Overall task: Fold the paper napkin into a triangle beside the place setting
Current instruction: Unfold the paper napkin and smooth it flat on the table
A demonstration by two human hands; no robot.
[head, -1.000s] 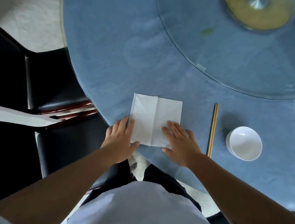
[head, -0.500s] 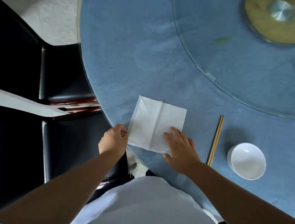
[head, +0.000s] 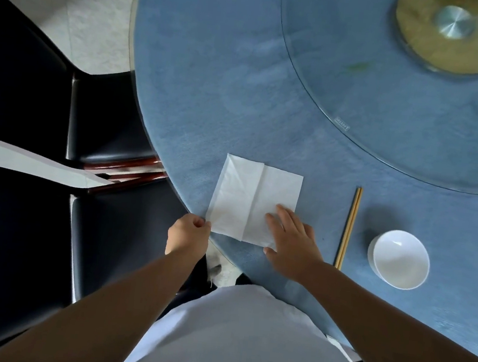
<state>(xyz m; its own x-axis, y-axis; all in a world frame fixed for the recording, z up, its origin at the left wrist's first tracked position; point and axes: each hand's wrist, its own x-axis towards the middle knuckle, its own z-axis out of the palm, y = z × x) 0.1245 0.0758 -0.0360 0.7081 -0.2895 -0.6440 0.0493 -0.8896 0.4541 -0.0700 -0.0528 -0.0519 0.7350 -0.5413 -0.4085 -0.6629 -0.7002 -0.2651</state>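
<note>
A white paper napkin (head: pixel 248 196) lies nearly flat on the blue table (head: pixel 211 103), close to its near edge, with a vertical crease down its middle. My left hand (head: pixel 188 234) pinches the napkin's near left corner at the table's rim. My right hand (head: pixel 293 240) rests flat, fingers spread, on the napkin's near right part and pins it down. To the right lie a pair of wooden chopsticks (head: pixel 349 226) and a white bowl (head: pixel 398 258).
A round glass turntable (head: pixel 372 121) with a gold and metal hub (head: pixel 448 32) covers the far right of the table. Two black chairs (head: pixel 113 125) stand left of the table. Pale floor (head: pixel 81 8) shows at the upper left.
My left hand went from lying flat on the napkin's left edge to pinching its near left corner. The right hand stays pressed on the napkin. The view has shifted slightly.
</note>
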